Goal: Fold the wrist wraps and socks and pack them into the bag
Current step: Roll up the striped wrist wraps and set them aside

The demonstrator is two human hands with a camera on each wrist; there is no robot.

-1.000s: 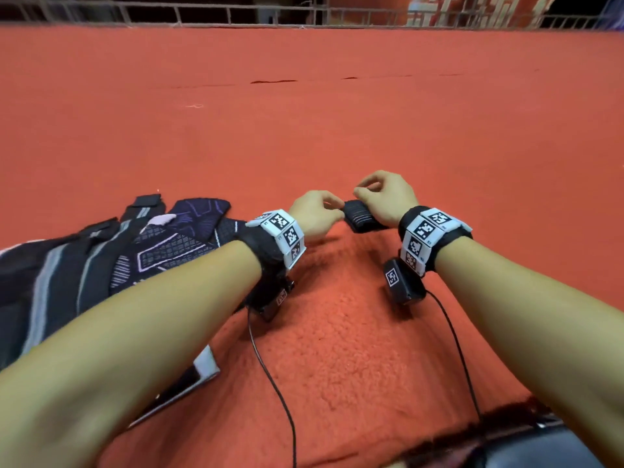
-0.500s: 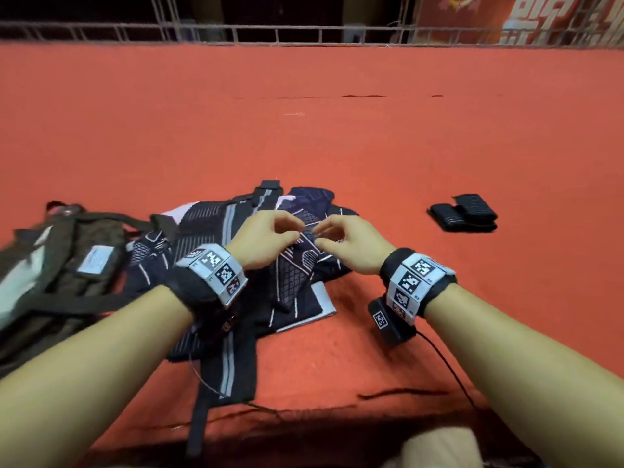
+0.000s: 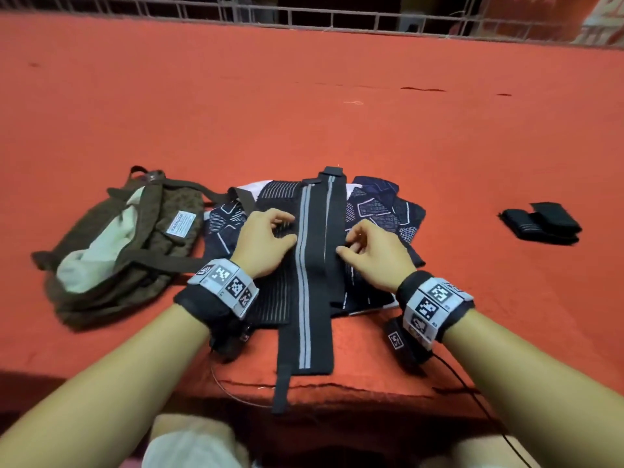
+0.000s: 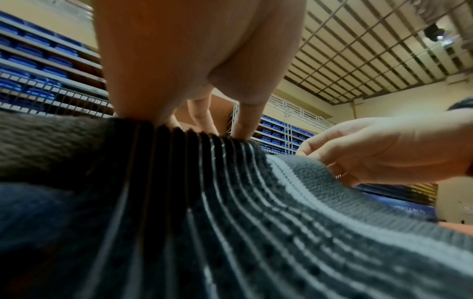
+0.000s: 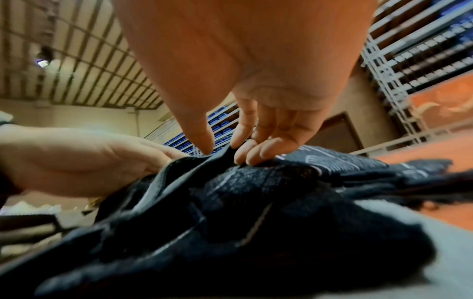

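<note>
A long black wrist wrap (image 3: 312,282) with grey stripes lies lengthways over a pile of dark patterned socks (image 3: 378,211). Its tail hangs over the platform's near edge. My left hand (image 3: 287,231) has curled fingers on the ribbed sock, and its thumb is at the wrap's left edge. My right hand (image 3: 346,244) pinches the wrap's right edge between thumb and fingers, which shows clearly in the right wrist view (image 5: 222,149). A brown bag (image 3: 141,238) lies open to the left. A folded black wrap (image 3: 540,222) sits far right.
Everything rests on a red carpeted platform (image 3: 337,130) whose front edge runs just under my wrists. A metal railing (image 3: 304,18) lines the far side. White cloth (image 3: 98,251) shows inside the bag. Thin cables trail from both wrist cameras.
My hands left the folded wrap, which now lies at the right, and moved left to the sock pile. The long wrap now lies straight between them.
</note>
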